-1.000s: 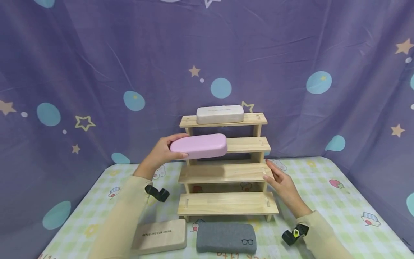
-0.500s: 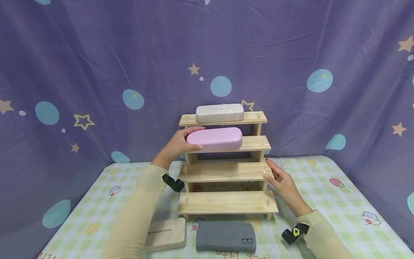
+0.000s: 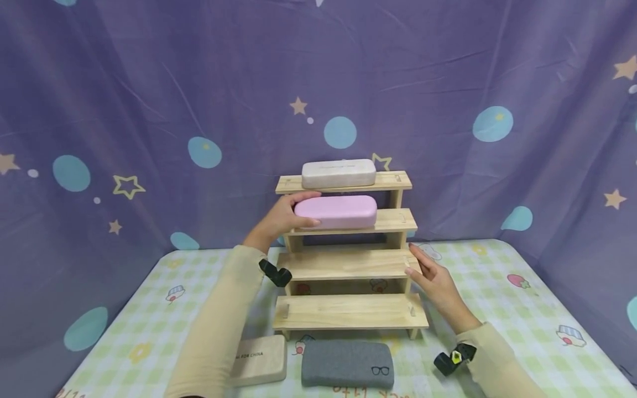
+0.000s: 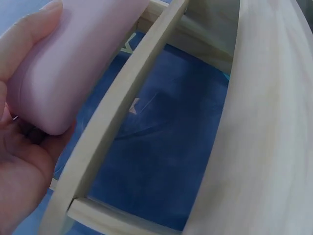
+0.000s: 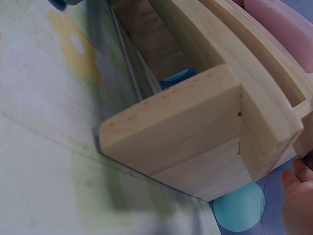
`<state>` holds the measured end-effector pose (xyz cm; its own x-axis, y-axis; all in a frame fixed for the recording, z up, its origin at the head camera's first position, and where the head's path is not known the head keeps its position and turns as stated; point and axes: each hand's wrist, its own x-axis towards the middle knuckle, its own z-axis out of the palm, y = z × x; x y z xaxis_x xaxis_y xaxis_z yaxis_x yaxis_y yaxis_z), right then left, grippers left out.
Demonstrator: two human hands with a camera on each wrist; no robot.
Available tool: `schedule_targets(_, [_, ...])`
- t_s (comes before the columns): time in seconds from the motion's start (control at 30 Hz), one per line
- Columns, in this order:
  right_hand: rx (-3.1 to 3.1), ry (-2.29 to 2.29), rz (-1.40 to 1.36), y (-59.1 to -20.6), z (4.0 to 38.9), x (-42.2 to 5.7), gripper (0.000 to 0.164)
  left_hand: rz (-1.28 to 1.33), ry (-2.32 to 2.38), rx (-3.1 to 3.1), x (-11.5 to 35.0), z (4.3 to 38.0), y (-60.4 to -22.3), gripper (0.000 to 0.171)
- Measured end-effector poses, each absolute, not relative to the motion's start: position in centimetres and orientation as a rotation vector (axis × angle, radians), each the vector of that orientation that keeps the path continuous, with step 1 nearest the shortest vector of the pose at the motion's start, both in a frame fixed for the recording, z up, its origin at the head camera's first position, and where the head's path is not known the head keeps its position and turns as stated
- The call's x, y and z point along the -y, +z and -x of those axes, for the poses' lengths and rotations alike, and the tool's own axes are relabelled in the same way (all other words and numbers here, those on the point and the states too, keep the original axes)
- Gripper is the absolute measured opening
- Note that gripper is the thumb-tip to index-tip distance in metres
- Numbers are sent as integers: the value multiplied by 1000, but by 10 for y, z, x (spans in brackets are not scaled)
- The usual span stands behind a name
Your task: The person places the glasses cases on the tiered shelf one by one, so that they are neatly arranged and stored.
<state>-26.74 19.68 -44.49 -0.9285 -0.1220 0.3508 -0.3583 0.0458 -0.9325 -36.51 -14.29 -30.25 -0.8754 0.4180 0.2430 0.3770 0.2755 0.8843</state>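
Note:
A pink glasses case [image 3: 340, 212] is at the second shelf from the top of a stepped wooden stand [image 3: 348, 264]. My left hand [image 3: 281, 220] grips its left end, thumb in front and fingers behind. In the left wrist view the pink glasses case [image 4: 68, 63] lies along a wooden board; whether its whole base rests there cannot be told. On the stand's right side, my right hand [image 3: 438, 284] holds the end of the third shelf between thumb and fingers. The right wrist view shows only part of that hand [image 5: 298, 200], beside the stand.
A whitish glasses case [image 3: 338, 174] sits on the top shelf. In front of the stand lie a beige case [image 3: 261, 362], partly hidden by my left sleeve, and a grey case [image 3: 348, 365] with a glasses print. A checked cloth [image 3: 497, 309] covers the table; a purple curtain [image 3: 418, 66] hangs behind.
My left hand has carried the pink glasses case rightward and slightly up, from in front of the stand's left side to the second shelf. My right hand has stayed at the stand.

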Motion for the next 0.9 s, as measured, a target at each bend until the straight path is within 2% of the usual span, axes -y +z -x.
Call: schedule_targets(0.9, [2133,1980,-500,-445,268,-196,62,-632,1666,-2509,132,368,-308,70])
